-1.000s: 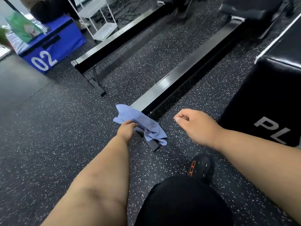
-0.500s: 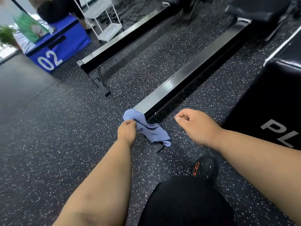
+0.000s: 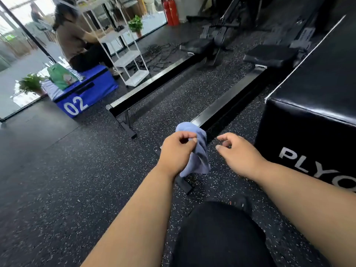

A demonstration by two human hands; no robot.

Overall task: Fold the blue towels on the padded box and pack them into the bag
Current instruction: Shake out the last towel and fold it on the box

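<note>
Head view shows the left hand (image 3: pixel 178 151) pinching a bunched blue towel (image 3: pixel 196 149) between thumb and fingers, so the cloth hangs in the air over the near end of a black metal rail (image 3: pixel 227 106) and the speckled floor (image 3: pixel 77 180). The right hand (image 3: pixel 237 151) hovers just beside the towel, fingers loosely curled and holding nothing. The blue padded box (image 3: pixel 84 95) with a green bag (image 3: pixel 61 78) on top sits well apart, far left. To do this step well, I judge the free hand should find a corner or hem — not the middle — so the towel can be pulled flat before it is laid on the box.
</note>
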